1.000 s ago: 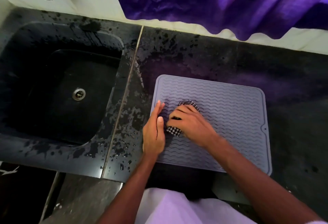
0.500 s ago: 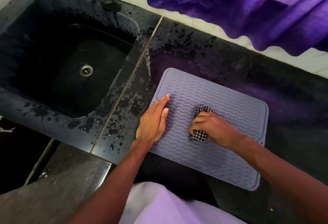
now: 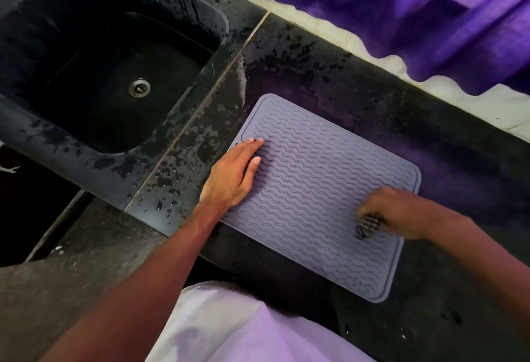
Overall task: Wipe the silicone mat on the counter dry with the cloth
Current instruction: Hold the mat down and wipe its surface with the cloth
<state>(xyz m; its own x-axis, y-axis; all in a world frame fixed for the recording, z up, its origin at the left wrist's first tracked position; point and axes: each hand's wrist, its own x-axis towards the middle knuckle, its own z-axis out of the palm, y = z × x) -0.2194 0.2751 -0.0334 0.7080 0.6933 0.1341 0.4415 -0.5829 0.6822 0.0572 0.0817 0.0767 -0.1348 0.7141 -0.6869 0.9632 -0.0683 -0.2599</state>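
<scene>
Hands first: your left hand (image 3: 235, 175) lay flat, fingers straight, pinning the mat (image 3: 315, 189) at its sink-side end. Your right hand (image 3: 401, 212), blurred, gripped the bunched cloth (image 3: 367, 225) near the mat's other end. Risk, as judged: the counter (image 3: 372, 98) looked wet, so a hard stroke could skid or buckle the mat. Its long axis ran along the counter, from the sink (image 3: 200, 89) rightward.
</scene>
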